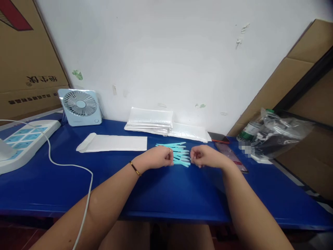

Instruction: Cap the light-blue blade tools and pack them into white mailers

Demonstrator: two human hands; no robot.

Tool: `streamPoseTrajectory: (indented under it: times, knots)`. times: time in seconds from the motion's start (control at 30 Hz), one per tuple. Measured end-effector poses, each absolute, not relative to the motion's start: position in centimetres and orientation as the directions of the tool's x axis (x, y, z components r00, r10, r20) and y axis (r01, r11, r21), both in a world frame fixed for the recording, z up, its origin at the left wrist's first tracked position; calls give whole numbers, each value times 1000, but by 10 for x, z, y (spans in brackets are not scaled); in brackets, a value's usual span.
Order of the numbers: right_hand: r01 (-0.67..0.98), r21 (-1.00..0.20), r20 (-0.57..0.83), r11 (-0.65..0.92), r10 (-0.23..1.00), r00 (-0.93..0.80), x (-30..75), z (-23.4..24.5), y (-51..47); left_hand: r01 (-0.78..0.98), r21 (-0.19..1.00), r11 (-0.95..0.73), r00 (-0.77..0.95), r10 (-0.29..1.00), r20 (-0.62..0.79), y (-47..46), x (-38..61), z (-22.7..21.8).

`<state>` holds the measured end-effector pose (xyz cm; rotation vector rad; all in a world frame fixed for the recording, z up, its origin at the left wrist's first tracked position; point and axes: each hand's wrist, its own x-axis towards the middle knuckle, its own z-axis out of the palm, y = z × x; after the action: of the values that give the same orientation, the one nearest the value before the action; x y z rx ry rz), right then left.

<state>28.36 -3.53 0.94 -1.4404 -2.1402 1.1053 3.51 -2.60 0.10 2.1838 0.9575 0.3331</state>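
Note:
Several thin light-blue plastic sticks [179, 152] lie fanned out on the blue table [166, 194], just beyond my hands. My left hand [158, 158], with a ring and a dark bracelet on the wrist, is curled closed at the left ends of the sticks. My right hand [205, 157] is curled closed at their right ends, thumb and fingers pinched. Both hands touch the pile; which stick each one grips is hidden by the fingers.
A flat white padded envelope [111, 143] lies left of the sticks, a stack of white envelopes [151, 121] by the wall. A small fan [80, 107], a power strip [24, 139] with a white cable [85, 194], two phones [229, 152] and a plastic bag [281, 133] surround them.

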Motion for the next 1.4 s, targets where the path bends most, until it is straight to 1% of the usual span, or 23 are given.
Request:
streamPoseTrajectory:
  times: [0.07, 0.1, 0.13, 0.2, 0.3, 0.5, 0.6, 0.7, 0.77, 0.83, 0.87, 0.93, 1.0, 1.07, 1.1, 1.2, 1.3, 1.4]
  knots:
    - [408, -894, 58, 183, 952, -301, 281, 10, -32, 496, 771, -399, 612, 791, 16, -19, 35, -1]
    - [292, -935, 142, 200, 968, -208, 279, 11, -30, 482, 794, -371, 576, 817, 33, -16, 35, -2]
    - [196, -956, 199, 219, 973, -118, 278, 12, -29, 471, 809, -351, 551, 833, 40, -14, 35, -2]
    - [72, -969, 236, 235, 972, 5, 275, 13, -28, 458, 826, -329, 528, 848, 45, -11, 36, -2]
    - [26, -974, 227, 226, 973, 36, 270, 14, -29, 433, 841, -325, 530, 846, 54, -10, 37, -2]
    - [54, -966, 251, 252, 968, -25, 266, 12, -31, 414, 854, -316, 529, 847, 57, -8, 37, -5]
    - [53, -968, 242, 246, 967, -76, 262, 8, -32, 400, 864, -306, 535, 843, 51, -8, 37, -5]
    - [75, -971, 213, 226, 965, -151, 257, 3, -32, 402, 861, -310, 544, 838, 48, -8, 38, -3]
    - [119, -968, 196, 221, 962, -190, 256, 0, -31, 438, 834, -337, 541, 840, 55, -9, 37, -3]
    - [214, -950, 179, 226, 960, -217, 257, -2, -29, 507, 752, -421, 527, 842, 116, -10, 35, -4]
    - [286, -930, 167, 231, 958, -231, 258, -3, -27, 552, 684, -477, 524, 836, 160, -9, 34, -6]
    - [461, -846, 166, 270, 953, -253, 262, -7, -24, 641, 520, -565, 540, 813, 218, -8, 31, -10]
    - [622, -698, 218, 355, 933, -287, 265, -12, -21, 705, 395, -589, 571, 802, 176, -6, 29, -15]
    - [725, -544, 236, 423, 906, -352, 267, -19, -19, 739, 347, -578, 585, 805, 97, -3, 29, -19]
    - [755, -488, 207, 438, 898, -387, 267, -21, -18, 746, 338, -574, 589, 805, 70, -1, 30, -20]
    - [783, -412, 74, 466, 874, -481, 265, -25, -18, 742, 317, -591, 607, 793, 59, 0, 33, -20]
    - [757, -378, 62, 533, 830, -554, 259, -22, -20, 732, 256, -631, 634, 769, 82, -3, 37, -18]
    - [771, -320, 65, 551, 825, -562, 250, -19, -24, 731, 173, -660, 656, 750, 90, -7, 39, -18]
